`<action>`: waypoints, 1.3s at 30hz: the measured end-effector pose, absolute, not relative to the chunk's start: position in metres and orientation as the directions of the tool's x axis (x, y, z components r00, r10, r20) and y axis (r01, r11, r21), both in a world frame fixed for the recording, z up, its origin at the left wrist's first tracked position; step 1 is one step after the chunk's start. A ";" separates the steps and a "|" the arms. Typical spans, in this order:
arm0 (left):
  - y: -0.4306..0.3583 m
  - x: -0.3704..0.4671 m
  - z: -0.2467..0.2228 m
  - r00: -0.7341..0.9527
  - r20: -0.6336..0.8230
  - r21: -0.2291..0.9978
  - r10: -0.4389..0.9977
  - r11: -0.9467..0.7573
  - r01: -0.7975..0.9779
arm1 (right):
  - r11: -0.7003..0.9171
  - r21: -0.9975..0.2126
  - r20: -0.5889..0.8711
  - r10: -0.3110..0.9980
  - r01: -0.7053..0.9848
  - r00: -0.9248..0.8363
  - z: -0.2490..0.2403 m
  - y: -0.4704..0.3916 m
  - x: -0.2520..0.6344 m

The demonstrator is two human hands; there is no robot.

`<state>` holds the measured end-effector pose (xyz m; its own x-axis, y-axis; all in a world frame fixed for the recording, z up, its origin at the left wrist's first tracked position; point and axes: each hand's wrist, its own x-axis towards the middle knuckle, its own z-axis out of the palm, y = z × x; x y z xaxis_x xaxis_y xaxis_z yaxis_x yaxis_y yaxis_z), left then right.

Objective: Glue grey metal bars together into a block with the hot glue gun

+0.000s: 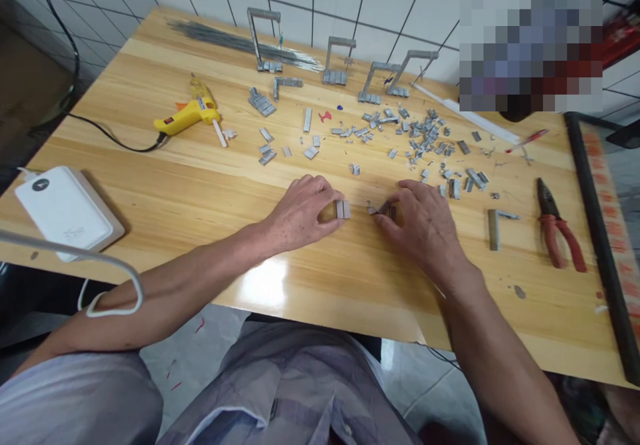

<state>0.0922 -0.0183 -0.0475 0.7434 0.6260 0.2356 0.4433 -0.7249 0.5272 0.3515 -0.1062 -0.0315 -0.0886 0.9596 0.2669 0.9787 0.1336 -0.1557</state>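
— So, edges around you?
— Near edge of the table runs under your forearms; wood shows between it and your hands. Scattered pieces far right, pliers right.
— The grey block?
— Squarish, dark line down its face, mid-table.
— Your fingers?
— Left hand: thumb and forefinger slightly parted, block pinched between. Right hand: nearly closed on a bent grey piece, partly hidden.

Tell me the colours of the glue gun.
The glue gun is yellow with an orange trigger; it shows best in the head view.
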 end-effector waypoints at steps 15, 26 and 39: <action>-0.020 0.092 -0.042 0.773 0.218 0.511 0.595 -0.745 0.429 | 0.354 -0.251 0.357 0.899 0.901 -0.253 -0.009 -0.107 0.330; -0.025 0.094 -0.038 0.790 0.184 0.495 0.585 -0.750 0.440 | 0.419 -0.273 0.316 0.889 0.866 -0.331 -0.035 -0.108 0.313; -0.029 0.097 -0.034 0.800 0.172 0.522 0.574 -0.742 0.420 | 0.382 -0.394 0.300 0.913 0.836 -0.276 -0.042 -0.110 0.317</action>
